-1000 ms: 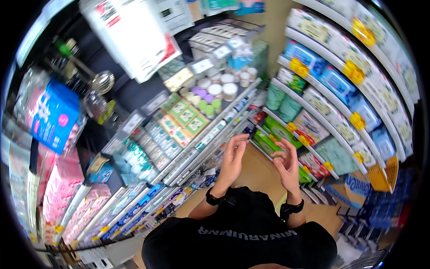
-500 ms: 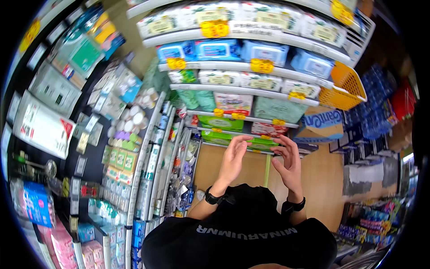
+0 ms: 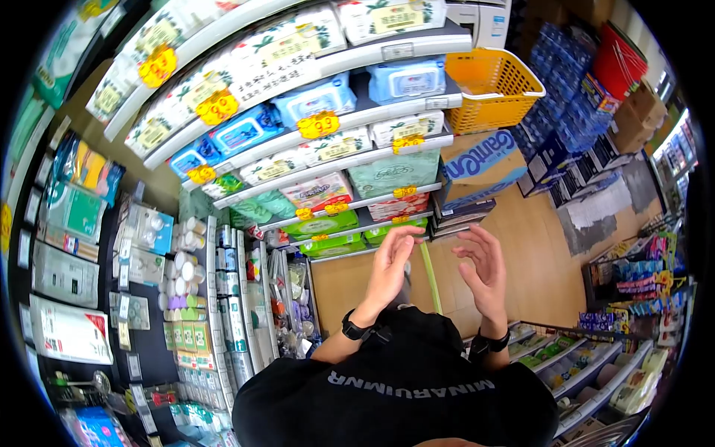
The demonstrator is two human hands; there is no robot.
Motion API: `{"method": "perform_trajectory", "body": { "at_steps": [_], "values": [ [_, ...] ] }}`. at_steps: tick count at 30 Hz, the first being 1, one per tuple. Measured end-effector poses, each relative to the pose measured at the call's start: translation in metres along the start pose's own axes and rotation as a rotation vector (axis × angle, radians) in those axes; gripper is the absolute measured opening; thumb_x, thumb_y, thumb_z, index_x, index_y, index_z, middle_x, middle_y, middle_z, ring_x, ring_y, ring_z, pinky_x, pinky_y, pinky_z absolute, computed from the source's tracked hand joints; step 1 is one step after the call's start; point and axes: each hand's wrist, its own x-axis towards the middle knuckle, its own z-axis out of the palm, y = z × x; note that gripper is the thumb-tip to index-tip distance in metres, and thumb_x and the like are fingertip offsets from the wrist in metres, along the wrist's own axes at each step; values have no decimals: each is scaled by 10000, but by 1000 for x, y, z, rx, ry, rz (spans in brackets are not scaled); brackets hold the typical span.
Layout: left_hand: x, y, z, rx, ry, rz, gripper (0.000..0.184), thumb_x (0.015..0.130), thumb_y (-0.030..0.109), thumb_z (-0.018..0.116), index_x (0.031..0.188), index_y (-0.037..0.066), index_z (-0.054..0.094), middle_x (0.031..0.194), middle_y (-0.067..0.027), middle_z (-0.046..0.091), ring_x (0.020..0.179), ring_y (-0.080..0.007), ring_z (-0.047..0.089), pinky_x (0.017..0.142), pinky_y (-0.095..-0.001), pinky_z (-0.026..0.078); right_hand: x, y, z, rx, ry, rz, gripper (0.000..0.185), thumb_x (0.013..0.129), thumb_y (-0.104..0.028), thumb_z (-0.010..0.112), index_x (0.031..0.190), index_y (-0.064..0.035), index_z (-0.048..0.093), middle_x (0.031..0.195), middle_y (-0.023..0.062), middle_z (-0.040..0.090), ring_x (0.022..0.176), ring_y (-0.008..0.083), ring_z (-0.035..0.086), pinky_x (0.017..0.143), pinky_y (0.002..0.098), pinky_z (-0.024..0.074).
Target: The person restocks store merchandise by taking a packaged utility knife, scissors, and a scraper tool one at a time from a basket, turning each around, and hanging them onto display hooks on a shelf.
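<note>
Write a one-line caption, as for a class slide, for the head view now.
Bare left hand and right hand, both empty, before white shop shelves and a yellow perforated plastic basket.

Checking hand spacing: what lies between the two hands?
Nothing between the left hand and right hand; in the head view, the floor and a green line show below.

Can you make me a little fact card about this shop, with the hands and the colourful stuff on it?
Place: shop with packed shelves
Left hand: raised, fingers curved, holding nothing
Right hand: raised, fingers curved, holding nothing
Hands touching: no, there is a gap between them
Wrists: black band on each
Clothes: black top with grey letters
Basket: yellow, beside the shelf ends
Box: brown cardboard with blue letters
Bucket: red
Floor: light brown, with a yellow-green stripe
</note>
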Motion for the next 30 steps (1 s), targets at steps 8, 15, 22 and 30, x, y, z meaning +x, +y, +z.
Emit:
{"method": "perform_trajectory", "body": {
  "at_steps": [8, 15, 22, 30],
  "values": [
    [71, -19, 51, -31, -197, -69, 245, 1050, 226, 501, 1215, 61, 575, 1189, -13, 628, 1046, -94, 566, 912, -247, 409, 18, -4, -56, -40, 139, -4, 599, 870, 38, 618, 1423, 21, 388, 1259, 159, 570, 1042, 206, 592, 966, 345, 448],
    [158, -30, 112, -75, -336, -68, 245, 1036, 200, 515, 1207, 35, 574, 1151, -29, 625, 1053, -118, 584, 924, -274, 426, 67, -11, -119, -79, 260, -83, 533, 875, 9, 607, 1381, 25, 439, 1244, 155, 574, 1060, 220, 583, 919, 358, 459],
    [242, -51, 155, -142, -464, -95, 261, 1036, 170, 506, 1222, -8, 551, 1195, -91, 630, 1092, -150, 591, 954, -292, 442, 139, -20, -166, -197, 350, -144, 473, 889, -77, 634, 1325, 28, 483, 1306, 168, 533, 1126, 243, 547, 877, 366, 467],
    [308, -64, 190, -125, -492, -123, 231, 1027, 133, 509, 1207, -7, 546, 1188, -94, 636, 1078, -145, 602, 980, -301, 454, 191, -18, -201, -218, 282, -91, 446, 892, -49, 619, 1309, 37, 487, 1298, 172, 541, 1140, 258, 555, 885, 376, 470]
  ]
}}
